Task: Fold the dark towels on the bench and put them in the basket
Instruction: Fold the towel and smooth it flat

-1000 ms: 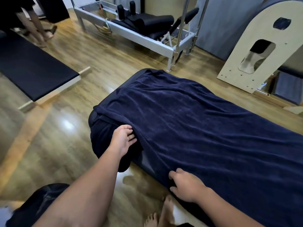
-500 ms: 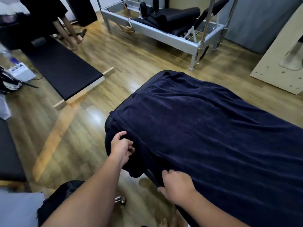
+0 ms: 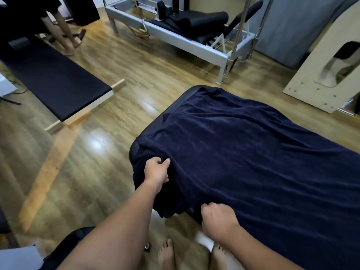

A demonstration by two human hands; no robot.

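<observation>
While the dark towel (image 3: 243,152) lies spread over the long padded surface (image 3: 136,151), both hands hold it at the near end. It covers the top and hangs down over the near corner, where it bunches in folds.

From the head view, the left hand (image 3: 156,170) is at the near left corner of the surface. Its fingers (image 3: 165,162) are curled and pinch a fold of the towel at the edge. The right hand (image 3: 218,219) is lower, at the near side edge. Its fingers are curled into the cloth and grip it there. The two hands are apart, with the hanging bunch of towel between them.

Two bare feet (image 3: 166,254) stand on the wooden floor (image 3: 78,172) just beside the surface. A flat black bench (image 3: 54,82) with light wood ends sits on the floor to the left, well apart from the towel. Another person's bare legs (image 3: 62,32) show at the top left, past that bench. A grey metal frame (image 3: 175,41) with black pads stands at the back. A pale wooden piece (image 3: 319,82) with a curved top stands at the right. No basket can be seen.
</observation>
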